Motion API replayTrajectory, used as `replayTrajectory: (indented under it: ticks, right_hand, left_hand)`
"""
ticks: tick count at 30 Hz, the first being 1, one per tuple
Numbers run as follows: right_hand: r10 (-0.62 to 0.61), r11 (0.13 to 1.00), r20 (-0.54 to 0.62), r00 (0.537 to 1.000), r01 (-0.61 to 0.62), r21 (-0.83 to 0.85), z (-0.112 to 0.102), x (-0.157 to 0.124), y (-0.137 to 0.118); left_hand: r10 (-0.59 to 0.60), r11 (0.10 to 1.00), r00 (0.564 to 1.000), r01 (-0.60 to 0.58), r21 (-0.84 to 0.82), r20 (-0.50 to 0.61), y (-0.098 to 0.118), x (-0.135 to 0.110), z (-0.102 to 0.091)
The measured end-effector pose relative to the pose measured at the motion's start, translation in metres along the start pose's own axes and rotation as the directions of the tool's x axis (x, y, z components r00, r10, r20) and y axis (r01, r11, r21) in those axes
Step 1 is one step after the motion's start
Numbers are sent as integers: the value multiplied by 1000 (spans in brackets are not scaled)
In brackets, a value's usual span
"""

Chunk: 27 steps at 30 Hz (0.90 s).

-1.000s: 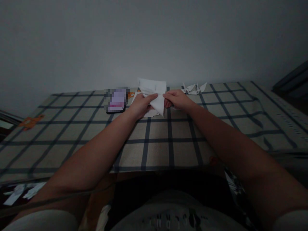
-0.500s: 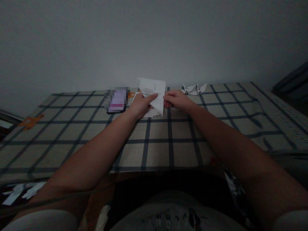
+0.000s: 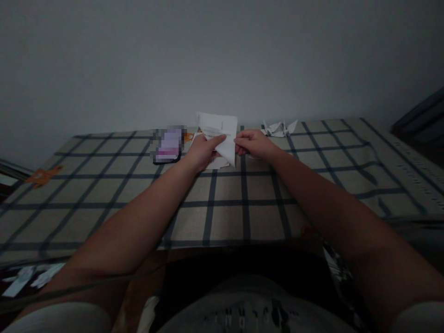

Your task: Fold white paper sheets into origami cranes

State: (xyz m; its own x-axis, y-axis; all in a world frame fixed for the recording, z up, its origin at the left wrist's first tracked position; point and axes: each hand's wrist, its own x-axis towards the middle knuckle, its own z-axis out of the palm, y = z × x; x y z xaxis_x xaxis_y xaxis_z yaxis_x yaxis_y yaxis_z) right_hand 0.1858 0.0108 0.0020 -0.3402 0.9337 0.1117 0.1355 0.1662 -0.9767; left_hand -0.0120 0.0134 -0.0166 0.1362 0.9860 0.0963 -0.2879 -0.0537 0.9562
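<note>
A folded sheet of white paper (image 3: 227, 126) with faint print is held up over the table. My left hand (image 3: 204, 150) grips its left side, thumb lying across the front and fingers behind. At the right edge of the sheet, my right hand (image 3: 255, 142) has its fingertips pinched together on the paper's edge. More white paper (image 3: 219, 163) lies beneath my left hand, partly covered by it. Just beyond my right hand rest folded paper cranes (image 3: 279, 129).
A phone (image 3: 168, 147), its screen blurred out, lies left of my hands. The table wears a checked cloth (image 3: 225, 217) and meets a plain wall (image 3: 222, 55). Paper scraps (image 3: 21, 280) show below the table's left front edge. A dark object (image 3: 421, 115) stands at far right.
Almost nothing differs. The held paper and both hands appear shifted very slightly left, along with the view; the grips look the same.
</note>
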Motion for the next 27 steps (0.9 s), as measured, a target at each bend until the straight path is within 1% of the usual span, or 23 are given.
replayTrajectory:
  ticks: [6,13,17,22,27]
  right_hand:
    - [7,1000,-14,1000,-7,5,1,-1,-3]
    - [-7,1000,-7,1000,7,26,0,2,1]
    - [0,999,-3,1000,0,38,1,1,-1]
    - [22,1000,-48,999,-22,4,3,-2,-7]
    - [6,1000,-51,999,-6,-17,2,-1,-7]
  left_hand:
    - [8,1000,1000,-8,-26,29,-2,2,-2]
    - [3,1000,1000,-2,-20,26,0,2,0]
    - [8,1000,1000,-7,-10,13,2,0,0]
    - [5,1000,1000,-5,4,13,-1,0,-2]
    - [-1,1000,1000,1,-8,22,1,0,-1]
